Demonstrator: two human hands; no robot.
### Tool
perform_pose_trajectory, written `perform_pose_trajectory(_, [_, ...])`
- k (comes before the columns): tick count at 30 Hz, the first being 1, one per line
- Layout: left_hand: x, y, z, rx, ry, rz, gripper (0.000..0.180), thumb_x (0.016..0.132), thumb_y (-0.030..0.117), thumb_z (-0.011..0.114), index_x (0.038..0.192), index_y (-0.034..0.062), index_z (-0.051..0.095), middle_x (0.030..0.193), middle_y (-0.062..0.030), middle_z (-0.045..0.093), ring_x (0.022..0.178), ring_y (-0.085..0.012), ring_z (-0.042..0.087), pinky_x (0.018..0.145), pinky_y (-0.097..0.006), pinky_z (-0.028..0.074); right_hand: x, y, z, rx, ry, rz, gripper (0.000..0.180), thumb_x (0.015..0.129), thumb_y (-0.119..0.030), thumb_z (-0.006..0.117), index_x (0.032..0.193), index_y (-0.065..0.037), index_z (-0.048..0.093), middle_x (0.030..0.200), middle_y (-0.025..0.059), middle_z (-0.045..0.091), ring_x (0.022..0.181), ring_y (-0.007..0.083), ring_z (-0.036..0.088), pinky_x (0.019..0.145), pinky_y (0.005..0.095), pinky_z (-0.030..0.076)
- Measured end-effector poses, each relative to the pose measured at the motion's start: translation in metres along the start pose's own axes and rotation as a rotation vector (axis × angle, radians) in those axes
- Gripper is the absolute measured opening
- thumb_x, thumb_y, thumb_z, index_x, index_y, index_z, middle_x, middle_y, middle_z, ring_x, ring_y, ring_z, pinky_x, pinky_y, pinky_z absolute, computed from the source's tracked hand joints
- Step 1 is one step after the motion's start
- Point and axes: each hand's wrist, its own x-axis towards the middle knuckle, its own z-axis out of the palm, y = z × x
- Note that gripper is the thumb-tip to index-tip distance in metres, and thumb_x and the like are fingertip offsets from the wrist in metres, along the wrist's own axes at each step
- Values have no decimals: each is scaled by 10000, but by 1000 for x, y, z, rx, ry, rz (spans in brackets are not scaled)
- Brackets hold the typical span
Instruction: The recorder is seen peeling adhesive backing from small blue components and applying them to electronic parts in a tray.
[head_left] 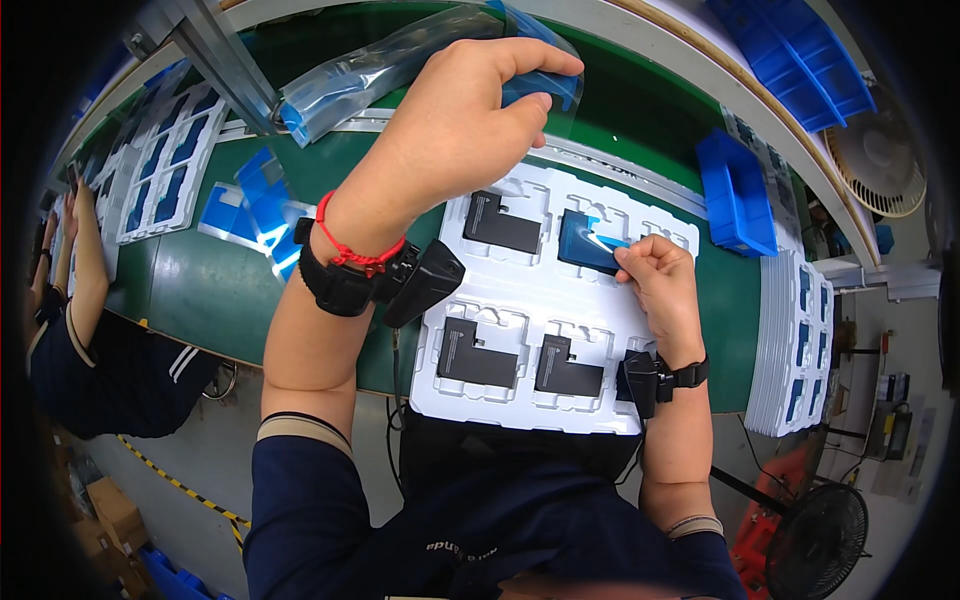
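A white moulded tray (520, 400) lies at the near edge of the green tabletop (200, 290), in the lower centre of the frame. It has six pockets in two rows. Four black flat parts lie in it: two in the near row (475, 355) (568, 368), one at the far left (500, 222), and one at the far middle, which is covered with blue film (585, 243).

The right hand (660, 285), right of centre, is closed in a pinch: thumb and forefinger grip the pale tab of this blue film at the covered part. The left hand (460, 130), higher in the upper centre, is also pinched shut, holding a transparent bluish film sheet (390, 60) raised above the tabletop.

Further away, at the right, one stack of white trays (795, 345) stands. Three blue bins (735, 190) are at the upper right.
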Motion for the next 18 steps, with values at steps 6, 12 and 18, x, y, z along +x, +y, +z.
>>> perform_pose_trajectory(6, [-1,-2,-1,-2,0,8,302,860,22,533,1152,19,613,941,-50,639,718,-83,610,599,-213,473,0,1,2,1,-9,-7,114,829,-35,650,732,-24,591,618,37,621,539,47,533,515,176,369])
perform_pose_trajectory(12, [3,-1,0,-3,-9,-11,308,857,17,530,1155,18,612,972,-52,636,720,-88,610,619,-221,483,4,4,2,-11,-9,-45,113,830,-33,646,731,-22,592,618,35,620,533,47,534,501,174,373])
perform_pose_trajectory(18, [2,-2,0,30,-13,-11,308,860,26,530,1156,34,616,979,-47,638,718,-84,613,580,-205,467,8,15,3,-133,51,-103,106,816,-48,654,734,-7,601,602,39,626,529,55,555,498,191,402])
